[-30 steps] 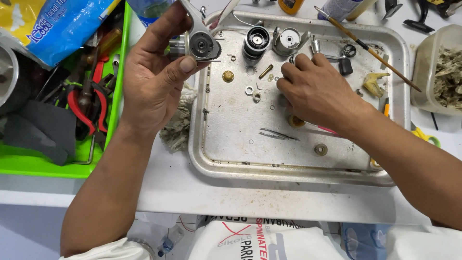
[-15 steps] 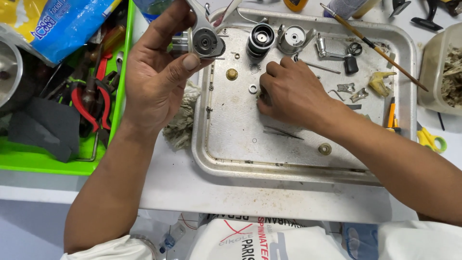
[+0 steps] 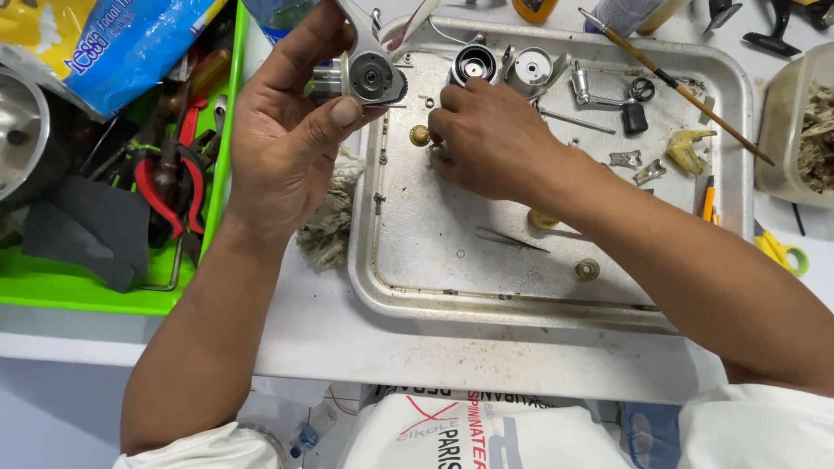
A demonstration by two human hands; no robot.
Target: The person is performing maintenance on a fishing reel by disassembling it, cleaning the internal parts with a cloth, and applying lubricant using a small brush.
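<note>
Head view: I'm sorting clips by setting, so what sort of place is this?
Probably a small repair bench: a metal tray of loose small parts, a green bin of pliers, and a metal mechanism in the left hand.

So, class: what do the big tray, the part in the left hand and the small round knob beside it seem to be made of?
Tray: bare metal, likely aluminium or steel, dull grey with scratches and grime.
Part held in the left hand: silvery metal by its shine, with a dark centre.
Knob: probably brass, from its yellow-gold gleam.
</note>
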